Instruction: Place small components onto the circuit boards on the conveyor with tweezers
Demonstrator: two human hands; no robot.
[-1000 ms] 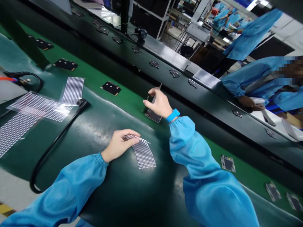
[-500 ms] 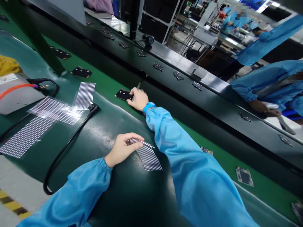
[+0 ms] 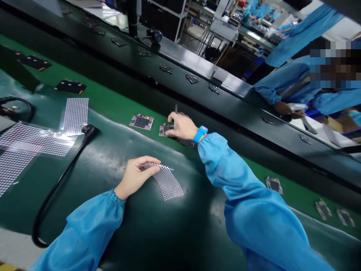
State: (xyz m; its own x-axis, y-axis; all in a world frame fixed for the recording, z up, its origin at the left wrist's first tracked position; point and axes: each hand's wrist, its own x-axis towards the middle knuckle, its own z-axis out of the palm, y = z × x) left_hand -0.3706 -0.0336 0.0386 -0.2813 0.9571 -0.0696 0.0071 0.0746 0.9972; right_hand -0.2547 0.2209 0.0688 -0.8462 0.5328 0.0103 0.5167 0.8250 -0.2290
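My left hand (image 3: 138, 174) pinches a curved clear sheet of small white round stickers (image 3: 170, 184) between thumb and fingers, just above the green worktop. Farther off, my right hand (image 3: 182, 126) is closed round thin metal tweezers (image 3: 176, 109) that point upward. Its thumb and fingertips rest on a circuit board (image 3: 164, 130), which they partly hide. Another circuit board (image 3: 141, 121), components up, lies just left of that hand on the green strip. A dark board (image 3: 186, 142) shows partly beneath my right palm.
More sticker sheets (image 3: 36, 139) lie at the left beside a black cable (image 3: 62, 184) with a plug. Dark-faced boards (image 3: 70, 86) sit on the green strip. Several boards (image 3: 166, 68) line the dark belt beyond. A co-worker's blue sleeve (image 3: 270, 88) is at the right.
My right hand has moved right, from a dark-faced board to a circuit board with components up. The left hand keeps its sticker sheet. The view has shifted right.
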